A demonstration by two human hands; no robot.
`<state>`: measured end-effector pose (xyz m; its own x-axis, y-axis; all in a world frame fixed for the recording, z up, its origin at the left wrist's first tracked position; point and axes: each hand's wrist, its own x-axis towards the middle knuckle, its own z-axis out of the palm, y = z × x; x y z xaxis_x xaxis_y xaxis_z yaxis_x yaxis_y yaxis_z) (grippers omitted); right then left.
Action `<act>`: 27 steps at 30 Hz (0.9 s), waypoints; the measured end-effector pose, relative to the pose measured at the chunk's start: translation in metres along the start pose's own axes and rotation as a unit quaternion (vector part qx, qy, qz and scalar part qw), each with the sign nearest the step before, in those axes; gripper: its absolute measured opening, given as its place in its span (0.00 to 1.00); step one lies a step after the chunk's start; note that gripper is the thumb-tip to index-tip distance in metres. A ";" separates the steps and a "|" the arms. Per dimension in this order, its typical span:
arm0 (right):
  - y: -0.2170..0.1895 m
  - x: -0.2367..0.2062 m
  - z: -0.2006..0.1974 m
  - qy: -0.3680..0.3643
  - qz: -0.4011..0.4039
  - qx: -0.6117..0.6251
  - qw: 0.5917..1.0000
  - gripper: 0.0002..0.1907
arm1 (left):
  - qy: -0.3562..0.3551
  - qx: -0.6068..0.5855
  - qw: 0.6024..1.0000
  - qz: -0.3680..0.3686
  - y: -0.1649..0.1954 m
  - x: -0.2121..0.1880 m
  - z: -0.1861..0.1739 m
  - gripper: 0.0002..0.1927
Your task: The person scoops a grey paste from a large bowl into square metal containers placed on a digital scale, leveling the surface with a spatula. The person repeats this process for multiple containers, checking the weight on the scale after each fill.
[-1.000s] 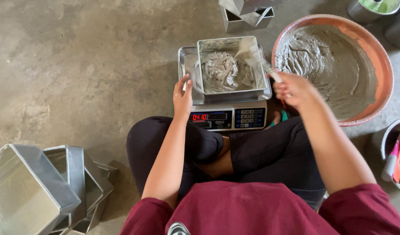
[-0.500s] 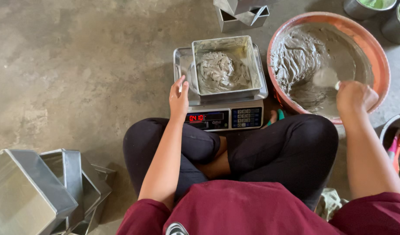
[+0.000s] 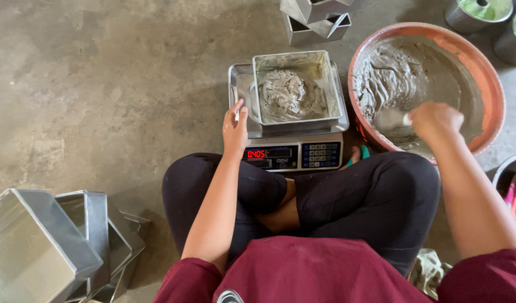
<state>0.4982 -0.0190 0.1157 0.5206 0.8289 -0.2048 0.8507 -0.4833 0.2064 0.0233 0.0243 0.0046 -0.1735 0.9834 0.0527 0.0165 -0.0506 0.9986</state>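
I sit cross-legged on a concrete floor behind a digital scale with a lit red display. On its steel tray stands a square metal pan partly filled with grey batter. My left hand rests flat against the tray's left edge, fingers straight. My right hand grips a spoon that dips into the grey batter inside a large orange basin to the right of the scale.
Several empty square metal pans are stacked at the lower left. More pans lie beyond the scale. Two round tins with green contents stand at the top right. A container with pink utensils sits at the right edge.
My right hand has swung from the pan on the scale over to the orange basin and lowered the spoon into the batter. My left hand has stayed at the tray's edge.
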 end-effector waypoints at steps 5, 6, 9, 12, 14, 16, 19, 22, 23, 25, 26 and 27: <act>-0.051 -0.045 -0.037 0.126 -0.187 0.168 0.960 0.22 | 0.006 0.004 1.000 -0.011 -0.004 -0.001 0.000 0.23; -0.067 -0.053 -0.040 0.111 -0.189 0.220 0.950 0.20 | 0.007 0.002 1.000 -0.008 -0.005 0.000 0.000 0.23; -0.120 -0.070 -0.045 0.041 -0.179 0.333 0.925 0.16 | 0.008 -0.005 1.000 0.005 -0.005 0.001 0.000 0.22; -0.160 -0.080 -0.034 -0.034 -0.179 0.288 0.940 0.16 | 0.014 -0.010 1.000 -0.004 -0.006 0.000 0.000 0.23; -0.174 -0.083 -0.018 -0.145 -0.166 0.244 0.944 0.16 | 0.017 -0.010 1.000 -0.012 -0.005 -0.002 0.000 0.23; -0.177 -0.072 -0.009 -0.135 -0.240 0.310 0.910 0.15 | 0.015 -0.006 1.000 -0.010 -0.004 -0.002 0.001 0.24; -0.172 -0.037 -0.008 -0.106 -0.196 0.436 0.872 0.15 | 0.009 -0.003 1.000 -0.015 -0.003 -0.002 0.002 0.24; -0.172 -0.022 0.000 -0.107 -0.150 0.426 0.886 0.14 | 0.008 -0.026 1.000 -0.006 -0.003 -0.001 0.003 0.24; -0.174 -0.022 0.003 -0.112 -0.148 0.400 0.897 0.14 | 0.005 -0.022 1.000 -0.005 -0.003 -0.001 0.003 0.23; -0.180 -0.031 0.010 -0.158 -0.175 0.330 0.914 0.14 | 0.001 -0.013 1.000 -0.002 -0.004 -0.001 0.003 0.23; -0.181 -0.036 0.011 -0.182 -0.186 0.292 0.920 0.15 | 0.004 -0.012 1.000 0.004 -0.005 -0.001 0.003 0.23; -0.182 -0.041 0.011 -0.135 -0.253 0.285 0.914 0.15 | 0.006 -0.012 1.000 0.009 -0.005 -0.001 0.004 0.23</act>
<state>0.3230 0.0321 0.0760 -0.0178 0.9246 -0.3805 0.8468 -0.1884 -0.4974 0.0270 0.0244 -0.0006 -0.1849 0.9803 0.0701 -0.0041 -0.0721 0.9974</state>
